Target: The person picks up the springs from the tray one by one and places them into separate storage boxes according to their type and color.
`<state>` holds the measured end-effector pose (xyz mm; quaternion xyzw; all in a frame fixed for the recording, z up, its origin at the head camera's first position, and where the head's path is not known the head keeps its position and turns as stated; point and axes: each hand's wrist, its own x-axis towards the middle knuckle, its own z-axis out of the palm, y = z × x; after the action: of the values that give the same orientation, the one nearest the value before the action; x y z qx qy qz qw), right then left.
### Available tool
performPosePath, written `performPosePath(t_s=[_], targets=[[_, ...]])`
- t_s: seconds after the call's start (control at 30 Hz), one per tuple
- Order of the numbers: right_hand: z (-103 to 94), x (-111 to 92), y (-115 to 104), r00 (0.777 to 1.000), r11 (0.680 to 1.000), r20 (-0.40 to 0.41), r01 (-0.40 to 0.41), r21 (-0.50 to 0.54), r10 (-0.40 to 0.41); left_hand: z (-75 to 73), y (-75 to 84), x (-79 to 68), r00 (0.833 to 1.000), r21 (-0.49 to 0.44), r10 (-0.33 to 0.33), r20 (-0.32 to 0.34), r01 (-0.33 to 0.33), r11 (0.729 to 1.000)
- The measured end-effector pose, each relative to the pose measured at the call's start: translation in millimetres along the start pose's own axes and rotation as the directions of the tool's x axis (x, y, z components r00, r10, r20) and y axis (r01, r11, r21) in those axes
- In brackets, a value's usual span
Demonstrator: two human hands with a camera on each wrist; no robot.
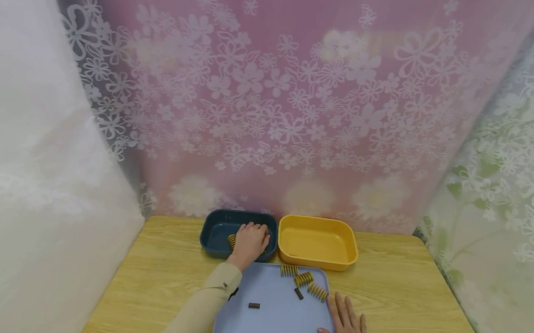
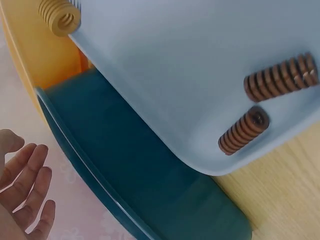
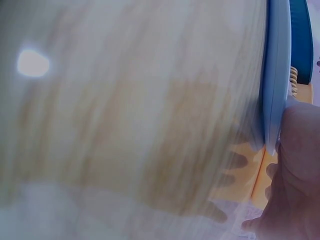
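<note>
My left hand is over the dark blue bin, fingers bent downward in the head view. In the left wrist view its fingers are loosely bent and spread, with nothing seen between them. A yellow coil spring lies in that bin beside the hand, which covers part of the inside. My right hand rests with straight, spread fingers at the right edge of the pale blue tray. Near its fingertips, several yellow springs and a small brown spring lie on the tray.
A yellow bin stands right of the dark blue one, behind the tray. Another small brown spring lies near the tray's middle left. The wood-patterned table meets a flowered curtain at the back and sides.
</note>
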<state>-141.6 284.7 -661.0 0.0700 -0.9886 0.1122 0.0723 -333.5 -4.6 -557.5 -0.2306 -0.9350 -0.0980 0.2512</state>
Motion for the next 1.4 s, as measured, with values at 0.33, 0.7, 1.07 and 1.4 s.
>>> performPosePath(t_s=[0.33, 0.7, 1.07, 1.4], targets=[[-4.8, 1, -3, 1.0, 1.0, 0.015, -0.011, 0.007, 0.011, 1.2, 6.1, -24.0, 0.993, 0.005, 0.04, -0.111, -0.039, 0.999], [-8.2, 1, -4, 0.999, 1.0, 0.03, -0.013, 0.027, 0.012, -3.0, 15.4, -60.4, 0.979, -0.018, 0.093, -0.181, -0.098, 0.995], [-10.3, 3, -5, 1.0, 0.999, 0.025, -0.008, 0.052, 0.007, -8.0, 19.0, -98.4, 0.992, 0.025, 0.119, -0.046, -0.118, 0.993], [-11.2, 4, -6, 0.998, 0.999, 0.055, -0.013, 0.04, 0.011, -18.1, 15.3, -118.9, 0.986, 0.002, 0.143, 0.089, -0.144, 0.99]])
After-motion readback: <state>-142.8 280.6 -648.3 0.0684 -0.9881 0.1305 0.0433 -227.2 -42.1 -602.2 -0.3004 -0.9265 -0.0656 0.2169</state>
